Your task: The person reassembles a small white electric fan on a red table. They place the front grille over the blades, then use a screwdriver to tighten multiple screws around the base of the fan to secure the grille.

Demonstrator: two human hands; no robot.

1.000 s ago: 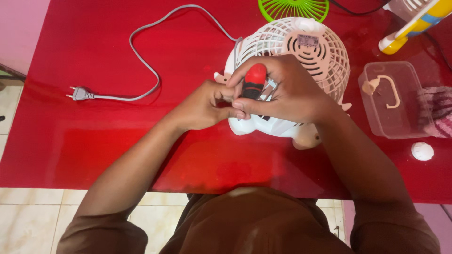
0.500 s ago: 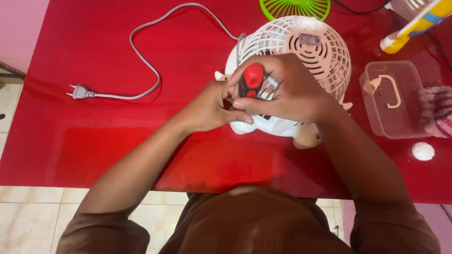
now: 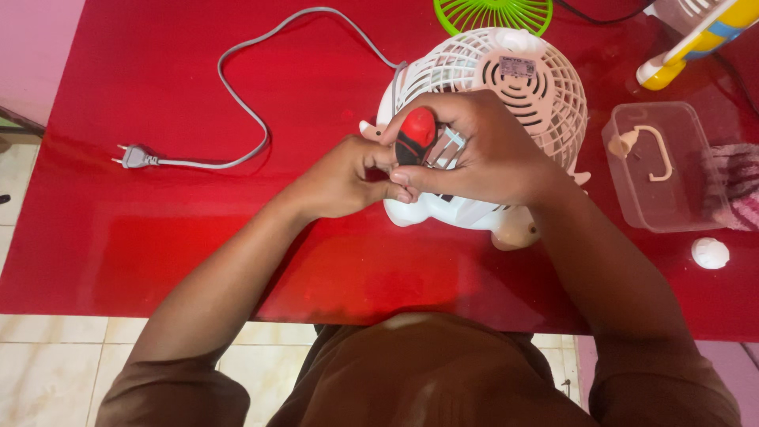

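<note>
A white table fan (image 3: 506,87) lies face down on the red table (image 3: 142,229), its grille back and base toward me. My right hand (image 3: 482,150) is wrapped around a screwdriver with a red and black handle (image 3: 415,134), held upright over the fan's base. My left hand (image 3: 344,178) pinches close beside the handle, fingertips against the right hand and the fan's base. The screwdriver's tip is hidden by my fingers.
The fan's grey cord (image 3: 253,119) loops across the table to a plug (image 3: 134,156) at left. A clear plastic box (image 3: 660,170) with a small beige part sits at right, a white cap (image 3: 709,253) below it. A green grille (image 3: 494,12) and a yellow-white object (image 3: 688,39) lie at the far edge.
Both hands stay on the fan's base; the screwdriver handle has shifted only slightly between the fingers.
</note>
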